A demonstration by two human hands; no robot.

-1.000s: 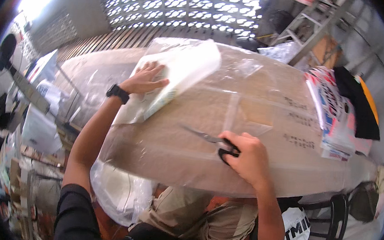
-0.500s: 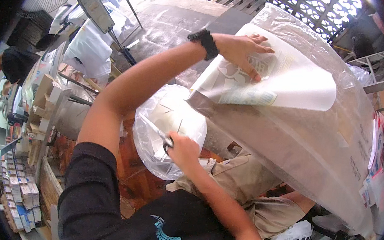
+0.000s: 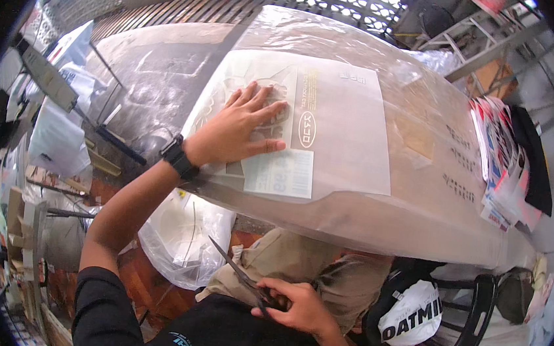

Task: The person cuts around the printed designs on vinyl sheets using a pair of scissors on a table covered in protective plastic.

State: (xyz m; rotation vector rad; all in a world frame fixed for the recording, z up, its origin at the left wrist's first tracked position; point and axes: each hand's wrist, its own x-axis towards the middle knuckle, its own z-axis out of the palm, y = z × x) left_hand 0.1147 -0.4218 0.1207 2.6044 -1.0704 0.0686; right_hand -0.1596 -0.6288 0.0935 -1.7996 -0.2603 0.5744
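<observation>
My left hand [image 3: 248, 127] lies flat with its fingers spread on a whitish translucent sheet [image 3: 353, 133] that carries printed designs. Under and beside the palm, a pale blue printed patch [image 3: 280, 173] shows near the sheet's front edge. The sheet rests on a table [image 3: 411, 218] covered in clear plastic. Below the table edge, over my lap, my right hand [image 3: 295, 306] is closed round the handles of a pair of scissors [image 3: 242, 272]. The blades point up and to the left, apart from the sheet.
A bin lined with a clear plastic bag [image 3: 185, 237] stands on the floor at the table's near left. Printed sheets and dark material [image 3: 509, 160] lie at the table's right end. A black chair [image 3: 475, 322] with a white bag is at my right.
My view has turned rightward. The sheet, curled up before, now lies flat on the table under my left hand. My right hand and the scissors have moved from above the bin to my lap.
</observation>
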